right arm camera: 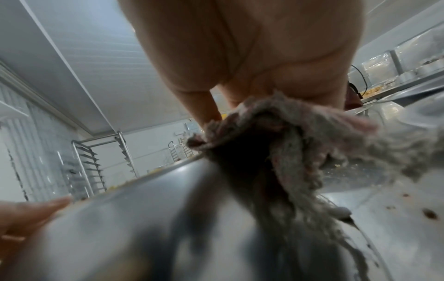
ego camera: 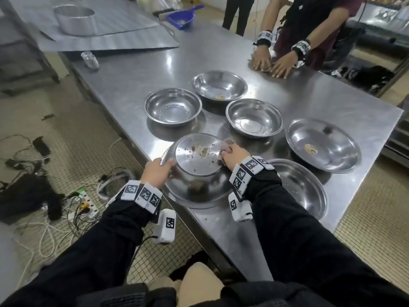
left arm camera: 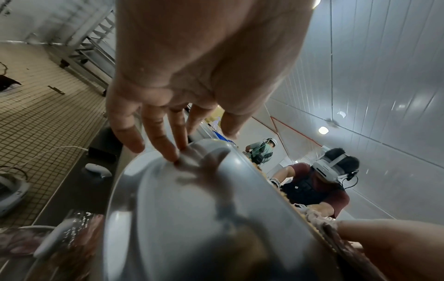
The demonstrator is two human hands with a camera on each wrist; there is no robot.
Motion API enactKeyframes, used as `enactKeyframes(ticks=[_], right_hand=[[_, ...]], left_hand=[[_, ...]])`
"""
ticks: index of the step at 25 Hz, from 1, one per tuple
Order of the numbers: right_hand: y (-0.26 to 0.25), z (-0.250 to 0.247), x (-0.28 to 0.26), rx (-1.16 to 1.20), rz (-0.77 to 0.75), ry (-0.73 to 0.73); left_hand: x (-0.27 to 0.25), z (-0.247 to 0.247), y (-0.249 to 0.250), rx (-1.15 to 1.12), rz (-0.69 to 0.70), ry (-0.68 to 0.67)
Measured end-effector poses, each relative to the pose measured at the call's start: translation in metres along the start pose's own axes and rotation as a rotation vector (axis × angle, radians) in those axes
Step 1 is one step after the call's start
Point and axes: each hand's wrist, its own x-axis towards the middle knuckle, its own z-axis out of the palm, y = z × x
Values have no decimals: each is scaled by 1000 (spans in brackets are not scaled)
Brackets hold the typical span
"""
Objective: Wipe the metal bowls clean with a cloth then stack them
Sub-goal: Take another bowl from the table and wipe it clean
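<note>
At near table (ego camera: 221,229) edge — upturned crumb-speckled steel bowl (ego camera: 197,160), steadied by left hand (ego camera: 156,171) with straight fingers; right hand (ego camera: 234,157) clamped on frayed grey cloth (ego camera: 226,147) against its base.

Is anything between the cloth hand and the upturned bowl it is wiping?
Nothing visible. The right hand grips the cloth against the right edge of the upturned bowl's crumb-speckled base. The left hand steadies its left side. The other bowls sit apart.
</note>
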Motion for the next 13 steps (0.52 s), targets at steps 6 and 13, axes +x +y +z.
enactKeyframes(ticks=[6, 13], right_hand=[[24, 32, -37, 49, -10, 31], [32, 40, -69, 79, -15, 150]], left_hand=[[-24, 6, -43, -172, -57, 30], [-36, 13, -52, -454, -234, -53]])
